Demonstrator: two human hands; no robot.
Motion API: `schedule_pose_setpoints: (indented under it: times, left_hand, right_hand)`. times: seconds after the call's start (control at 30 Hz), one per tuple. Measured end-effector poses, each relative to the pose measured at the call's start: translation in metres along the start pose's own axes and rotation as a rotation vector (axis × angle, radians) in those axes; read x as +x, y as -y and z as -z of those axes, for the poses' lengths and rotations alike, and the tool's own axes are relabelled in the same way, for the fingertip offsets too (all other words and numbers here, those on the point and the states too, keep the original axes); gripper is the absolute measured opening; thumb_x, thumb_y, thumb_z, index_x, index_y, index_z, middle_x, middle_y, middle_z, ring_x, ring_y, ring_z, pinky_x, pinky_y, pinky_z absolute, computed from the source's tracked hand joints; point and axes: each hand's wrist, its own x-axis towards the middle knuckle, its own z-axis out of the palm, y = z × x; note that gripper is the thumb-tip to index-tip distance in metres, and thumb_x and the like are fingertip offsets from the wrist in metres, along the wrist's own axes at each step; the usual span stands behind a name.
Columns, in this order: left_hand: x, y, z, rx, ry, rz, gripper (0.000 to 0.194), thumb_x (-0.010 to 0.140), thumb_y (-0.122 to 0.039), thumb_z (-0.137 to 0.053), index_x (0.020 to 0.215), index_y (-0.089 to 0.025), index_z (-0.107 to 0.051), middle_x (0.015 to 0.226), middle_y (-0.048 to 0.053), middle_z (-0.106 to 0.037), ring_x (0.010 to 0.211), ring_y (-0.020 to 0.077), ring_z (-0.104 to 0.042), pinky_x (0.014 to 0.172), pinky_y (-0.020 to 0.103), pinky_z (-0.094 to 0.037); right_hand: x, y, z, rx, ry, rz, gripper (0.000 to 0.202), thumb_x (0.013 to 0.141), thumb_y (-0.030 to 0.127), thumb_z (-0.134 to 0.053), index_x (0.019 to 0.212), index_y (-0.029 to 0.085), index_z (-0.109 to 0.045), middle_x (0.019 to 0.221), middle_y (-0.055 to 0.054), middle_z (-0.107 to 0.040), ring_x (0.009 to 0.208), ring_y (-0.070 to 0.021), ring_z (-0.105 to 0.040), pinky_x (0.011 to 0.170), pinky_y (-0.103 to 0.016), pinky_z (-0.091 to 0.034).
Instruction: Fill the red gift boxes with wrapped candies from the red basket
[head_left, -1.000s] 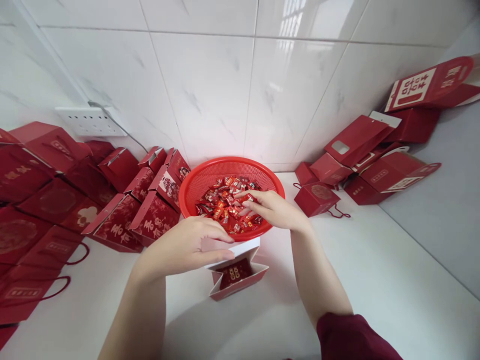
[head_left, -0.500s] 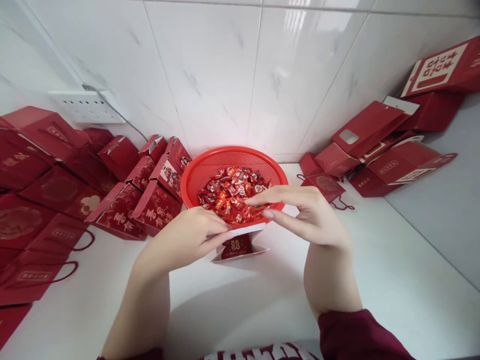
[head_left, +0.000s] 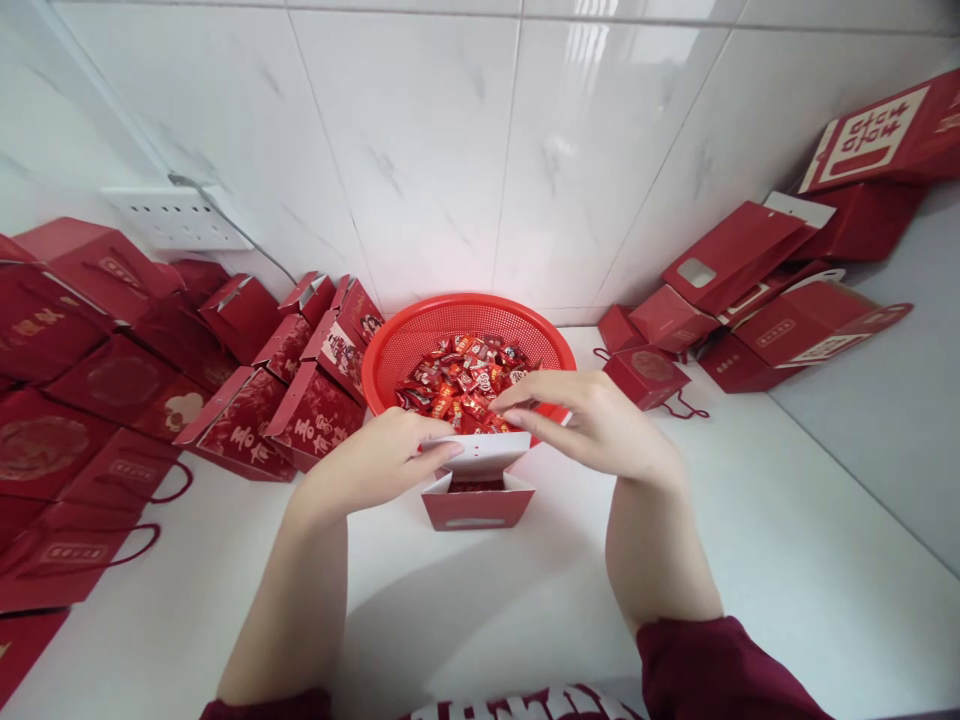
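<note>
My left hand pinches the raised white flap of a small red gift box between thumb and fingers. The box stands upright with its top open, showing a dark red inside. Just behind it is a red plastic basket holding many red-wrapped candies. My right hand reaches over the basket's near right rim. Its thumb and fingertips come together at the candies, beside the flap's right corner. They seem to pinch a candy there, though the wrapper is mostly hidden by the fingers.
Red gift boxes are stacked at the left, some with rope handles. More red boxes pile up at the right against the wall. A white power strip with a grey cable is at the back left. Tiled wall stands behind the basket.
The gift box has turned so its front panel and the inside of its flap now show. My right hand has moved slightly left, and its fingertips have drawn closer together.
</note>
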Motion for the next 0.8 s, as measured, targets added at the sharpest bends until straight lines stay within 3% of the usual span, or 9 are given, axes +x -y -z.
schedule_pose_setpoints:
  times: [0.1, 0.23, 0.43, 0.53, 0.63, 0.8]
  left_hand:
    - [-0.003, 0.009, 0.006, -0.021, -0.050, 0.071, 0.048, 0.099, -0.050, -0.036, 0.072, -0.019, -0.061, 0.067, -0.001, -0.061, 0.063, 0.0137, -0.053, 0.058, 0.023, -0.036]
    - [0.012, 0.040, 0.005, -0.047, -0.228, 0.154, 0.048, 0.098, -0.052, -0.034, 0.096, -0.023, -0.072, 0.099, 0.001, -0.074, 0.093, 0.0195, -0.065, 0.083, 0.025, -0.046]
    - [0.052, 0.079, -0.017, 0.223, -0.309, 0.259, 0.038, 0.093, -0.050, -0.044, 0.095, -0.027, -0.074, 0.100, 0.000, -0.076, 0.091, 0.0213, -0.068, 0.075, 0.028, -0.044]
    - [0.056, 0.083, -0.021, 0.256, -0.325, 0.267, 0.036, 0.092, -0.051, -0.045, 0.097, -0.030, -0.074, 0.102, -0.002, -0.076, 0.094, 0.0217, -0.068, 0.074, 0.029, -0.043]
    - [0.054, 0.084, -0.022, 0.285, -0.328, 0.276, 0.037, 0.092, -0.053, -0.044, 0.095, -0.031, -0.074, 0.102, -0.002, -0.076, 0.093, 0.0216, -0.069, 0.072, 0.029, -0.043]
    - [0.055, 0.085, -0.023, 0.309, -0.325, 0.296, 0.038, 0.092, -0.055, -0.045, 0.096, -0.032, -0.074, 0.101, -0.002, -0.077, 0.094, 0.0226, -0.069, 0.072, 0.029, -0.043]
  right_hand:
    - [-0.001, -0.023, 0.009, -0.018, -0.082, -0.150, 0.018, 0.097, 0.027, -0.055, 0.101, 0.021, -0.072, 0.099, -0.001, -0.075, 0.086, -0.0148, -0.068, 0.077, -0.026, -0.051]
    - [0.016, -0.069, 0.017, -0.097, -0.094, -0.381, 0.022, 0.097, 0.027, -0.051, 0.100, 0.020, -0.071, 0.099, -0.002, -0.075, 0.090, -0.0176, -0.067, 0.081, -0.030, -0.050]
    - [0.078, -0.129, 0.000, -0.319, 0.210, -0.594, 0.025, 0.098, 0.015, -0.045, 0.113, 0.016, -0.066, 0.119, -0.006, -0.069, 0.106, -0.0169, -0.063, 0.093, -0.029, -0.048]
    - [0.099, -0.148, -0.018, -0.368, 0.355, -0.667, 0.022, 0.098, 0.026, -0.056, 0.115, 0.015, -0.064, 0.118, -0.009, -0.066, 0.103, -0.0199, -0.064, 0.091, -0.038, -0.053]
    - [0.104, -0.160, -0.034, -0.420, 0.477, -0.722, 0.031, 0.096, 0.034, -0.061, 0.121, 0.016, -0.061, 0.121, -0.010, -0.062, 0.103, -0.0217, -0.064, 0.087, -0.042, -0.055]
    - [0.093, -0.173, -0.046, -0.463, 0.593, -0.713, 0.032, 0.097, 0.034, -0.059, 0.124, 0.017, -0.059, 0.124, -0.009, -0.060, 0.104, -0.0220, -0.063, 0.088, -0.042, -0.055]
